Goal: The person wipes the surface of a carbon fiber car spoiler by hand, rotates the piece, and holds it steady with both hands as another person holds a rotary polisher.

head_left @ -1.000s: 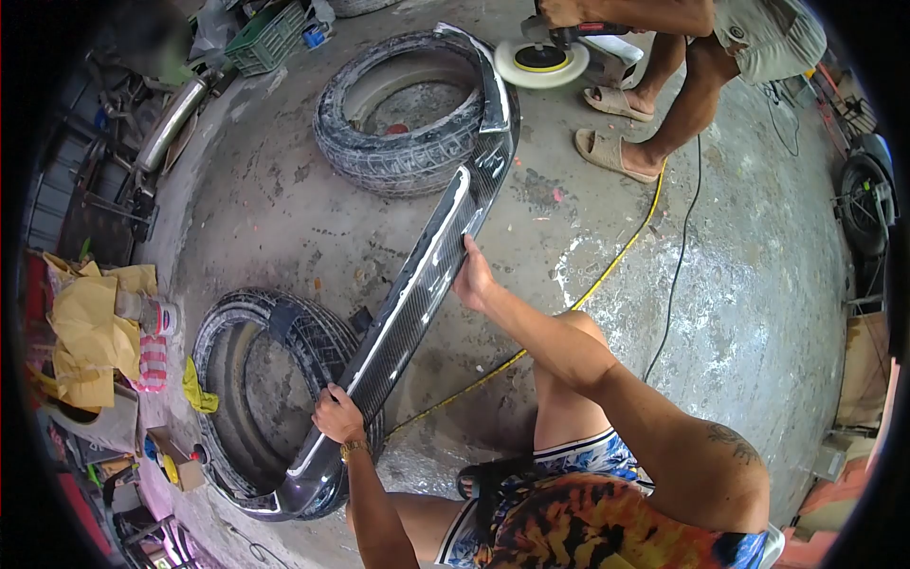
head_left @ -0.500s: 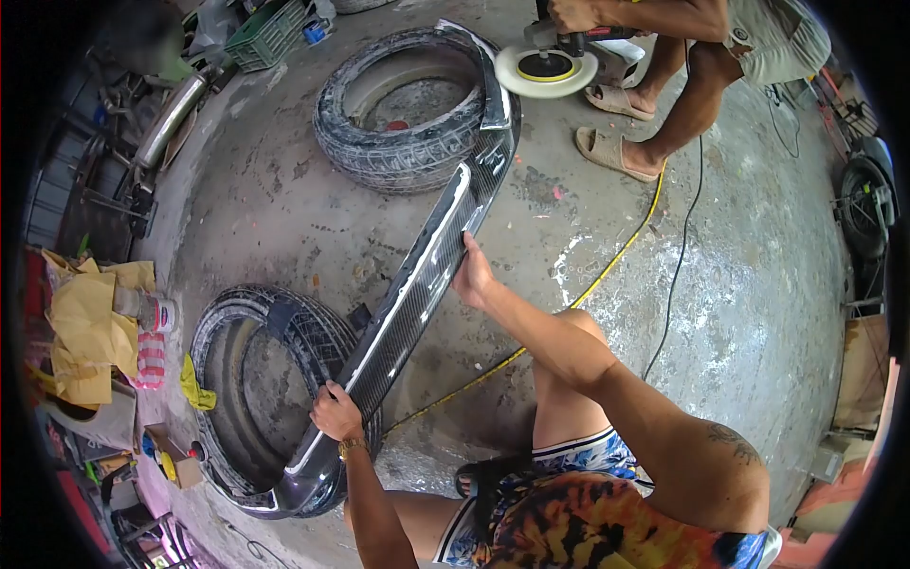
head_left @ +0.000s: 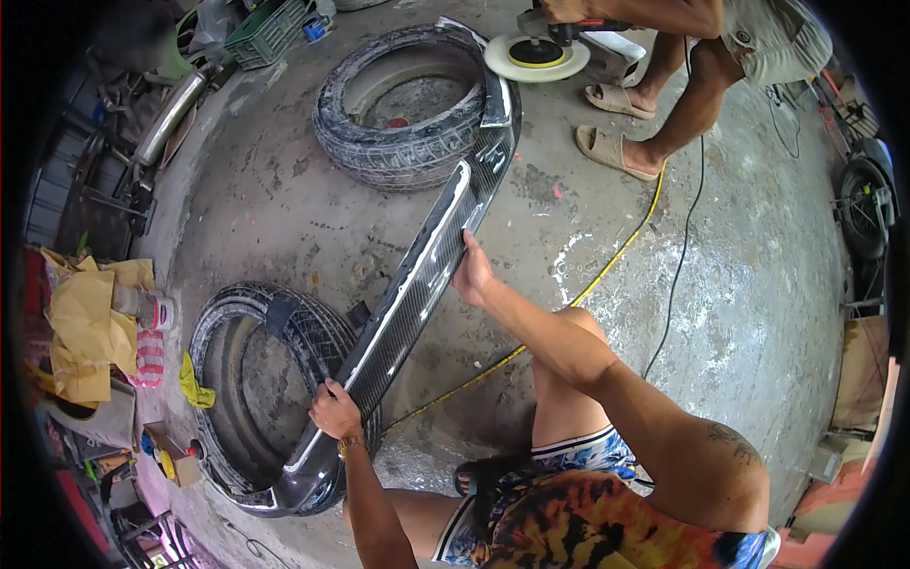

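Note:
A long, dark carbon-fibre car trim panel [head_left: 403, 327] lies across two tyres, with white smears along its raised edge and face. My left hand [head_left: 336, 410] is closed around its edge near the lower end, beside the near tyre [head_left: 213, 417]. Farther up, my right hand [head_left: 474, 272] grips the opposite edge around the middle, thumb on top and the other fingers mostly hidden. The far end of the panel curves over the other tyre [head_left: 389, 161]. There, a co-worker's hands hold a polisher with a round white pad [head_left: 502, 59] close to that end.
The co-worker's sandalled feet [head_left: 616, 152] stand at the upper right. A yellow hose [head_left: 621, 251] and a black cord [head_left: 678, 266] run over the concrete floor. Brown paper [head_left: 90, 313], a yellow cloth [head_left: 196, 384] and a small box [head_left: 175, 455] are at the left, a green crate [head_left: 265, 38] behind.
The co-worker's polisher has shifted left and slightly away, over the panel's far end. My hands keep the same grip, and the panel has hardly moved.

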Available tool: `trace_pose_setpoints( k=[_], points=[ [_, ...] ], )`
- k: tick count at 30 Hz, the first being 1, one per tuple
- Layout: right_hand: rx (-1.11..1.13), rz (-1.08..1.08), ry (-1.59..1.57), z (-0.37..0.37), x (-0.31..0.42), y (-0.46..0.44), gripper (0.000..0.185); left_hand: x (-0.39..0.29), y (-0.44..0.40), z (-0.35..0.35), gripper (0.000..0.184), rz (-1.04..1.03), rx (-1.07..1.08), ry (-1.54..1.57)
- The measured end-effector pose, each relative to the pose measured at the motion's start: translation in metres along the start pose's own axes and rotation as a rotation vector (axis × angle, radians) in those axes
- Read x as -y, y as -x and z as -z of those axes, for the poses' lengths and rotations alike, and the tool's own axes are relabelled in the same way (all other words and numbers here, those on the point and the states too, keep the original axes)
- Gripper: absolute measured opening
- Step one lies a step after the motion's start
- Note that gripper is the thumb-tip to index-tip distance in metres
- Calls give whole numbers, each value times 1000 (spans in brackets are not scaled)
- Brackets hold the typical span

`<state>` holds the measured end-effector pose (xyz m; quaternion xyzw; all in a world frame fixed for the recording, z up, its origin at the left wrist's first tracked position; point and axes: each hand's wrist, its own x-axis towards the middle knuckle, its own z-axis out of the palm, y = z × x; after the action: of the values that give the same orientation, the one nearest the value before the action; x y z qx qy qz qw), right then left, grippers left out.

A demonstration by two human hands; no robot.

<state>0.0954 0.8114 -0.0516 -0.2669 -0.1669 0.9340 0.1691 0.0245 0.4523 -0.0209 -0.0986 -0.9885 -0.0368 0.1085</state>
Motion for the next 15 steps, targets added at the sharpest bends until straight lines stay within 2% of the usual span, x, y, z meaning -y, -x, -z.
trace_pose_setpoints(
  k=[15],
  points=[
    [5, 8, -6, -6, 3, 4, 65, 1, -1, -1, 50, 6, 9, -16]
  ],
)
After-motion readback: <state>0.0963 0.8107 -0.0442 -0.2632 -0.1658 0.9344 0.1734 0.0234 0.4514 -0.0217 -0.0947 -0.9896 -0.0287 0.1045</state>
